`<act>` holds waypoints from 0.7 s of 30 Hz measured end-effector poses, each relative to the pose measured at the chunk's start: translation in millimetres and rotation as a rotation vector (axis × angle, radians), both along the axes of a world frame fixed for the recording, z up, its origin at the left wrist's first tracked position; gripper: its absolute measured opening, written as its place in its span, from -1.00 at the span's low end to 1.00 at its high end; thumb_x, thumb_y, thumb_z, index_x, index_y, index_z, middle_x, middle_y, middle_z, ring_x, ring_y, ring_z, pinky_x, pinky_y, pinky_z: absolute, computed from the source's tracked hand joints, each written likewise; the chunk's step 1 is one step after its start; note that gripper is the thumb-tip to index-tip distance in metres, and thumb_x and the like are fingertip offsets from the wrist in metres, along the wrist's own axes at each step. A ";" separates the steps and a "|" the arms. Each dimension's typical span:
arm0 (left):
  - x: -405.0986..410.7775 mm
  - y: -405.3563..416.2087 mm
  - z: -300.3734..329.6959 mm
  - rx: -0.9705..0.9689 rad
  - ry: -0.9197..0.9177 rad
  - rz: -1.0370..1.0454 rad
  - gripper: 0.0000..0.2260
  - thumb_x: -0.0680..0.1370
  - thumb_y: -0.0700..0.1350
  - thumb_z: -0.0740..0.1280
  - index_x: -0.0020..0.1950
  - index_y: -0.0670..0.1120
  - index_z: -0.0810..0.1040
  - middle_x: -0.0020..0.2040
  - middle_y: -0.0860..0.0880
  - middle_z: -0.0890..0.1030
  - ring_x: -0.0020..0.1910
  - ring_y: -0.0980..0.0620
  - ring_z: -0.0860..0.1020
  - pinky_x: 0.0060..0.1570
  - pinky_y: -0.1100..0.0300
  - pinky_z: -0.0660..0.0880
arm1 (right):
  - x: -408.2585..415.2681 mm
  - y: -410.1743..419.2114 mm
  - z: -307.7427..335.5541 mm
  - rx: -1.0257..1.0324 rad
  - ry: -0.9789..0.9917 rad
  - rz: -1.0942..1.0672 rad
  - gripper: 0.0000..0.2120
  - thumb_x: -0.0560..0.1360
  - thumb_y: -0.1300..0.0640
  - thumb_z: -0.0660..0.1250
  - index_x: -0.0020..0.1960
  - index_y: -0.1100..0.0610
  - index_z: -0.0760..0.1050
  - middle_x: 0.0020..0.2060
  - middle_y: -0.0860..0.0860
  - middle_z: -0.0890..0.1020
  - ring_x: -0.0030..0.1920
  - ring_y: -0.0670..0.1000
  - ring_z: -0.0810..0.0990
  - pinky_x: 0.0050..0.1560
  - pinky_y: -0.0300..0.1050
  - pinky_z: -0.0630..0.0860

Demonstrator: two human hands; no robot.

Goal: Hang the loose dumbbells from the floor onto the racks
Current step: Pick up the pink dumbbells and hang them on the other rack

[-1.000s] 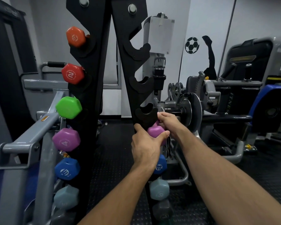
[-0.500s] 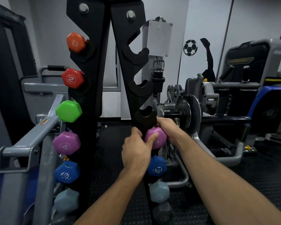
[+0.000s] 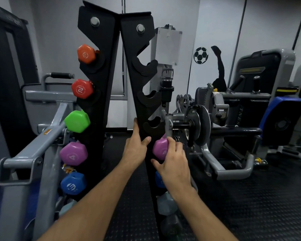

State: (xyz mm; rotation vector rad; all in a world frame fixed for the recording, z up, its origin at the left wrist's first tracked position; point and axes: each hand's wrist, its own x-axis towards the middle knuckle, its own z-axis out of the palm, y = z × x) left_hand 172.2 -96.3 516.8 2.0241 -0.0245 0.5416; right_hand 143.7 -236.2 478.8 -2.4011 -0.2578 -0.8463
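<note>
Two hands work at the right-hand upright of the rack (image 3: 142, 105). Nearest the viewer, the right hand (image 3: 174, 164) lies over the outer face of the purple dumbbell (image 3: 159, 149), fingers loosely curved on the head and thumb spread low toward the upright; whether it grips or merely rests there, I cannot tell. That dumbbell sits in its cradle, with the blue dumbbell (image 3: 158, 180) just below the hand and a pale grey one (image 3: 166, 204) lower again. Just across the post from the right hand, the left hand (image 3: 137, 146) lies flat and relaxed against the upright, fingers straight, thumb on the front face, steadying it and holding nothing.

The purple weight looks seated, so the step in hand is, by my judgement, to confirm it and let go. Do it well by pressing the head lightly inward, so the handle drops fully into the notch, before lifting the fingers, and by keeping the left palm on the post so the frame does not rock.

Above both hands, three hooks stand empty, the lowest (image 3: 153, 126) directly over the purple head. Beyond the left hand, the other upright carries orange (image 3: 86, 54), red (image 3: 82, 89), green (image 3: 77, 121) and purple (image 3: 73, 153) dumbbells, so the matching three should go on the empty hooks. No loose dumbbell on the floor is in sight.
</note>
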 end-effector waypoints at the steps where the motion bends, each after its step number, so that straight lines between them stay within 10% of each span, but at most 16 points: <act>1: -0.6 -0.7 -0.4 -0.005 -0.002 0.000 -0.24 0.64 -0.07 0.35 0.62 0.33 -0.07 0.35 0.00 0.59 0.33 -0.03 0.55 0.34 -0.08 0.49 | 1.3 2.9 1.5 -0.008 -0.002 -0.026 -0.12 0.43 -0.08 0.58 0.57 0.05 0.16 0.33 0.02 0.39 0.29 0.02 0.50 0.23 -0.09 0.57; 21: -2.5 -5.0 -1.7 -0.020 -0.004 -0.001 -0.29 0.68 -0.11 0.29 0.67 0.21 -0.06 0.29 -0.02 0.62 0.13 0.15 0.50 0.12 0.21 0.37 | 14.4 2.9 8.2 0.206 0.108 -0.062 -0.29 0.36 -0.18 0.59 0.33 0.05 0.33 0.07 -0.01 0.58 0.02 0.02 0.64 0.00 -0.02 0.65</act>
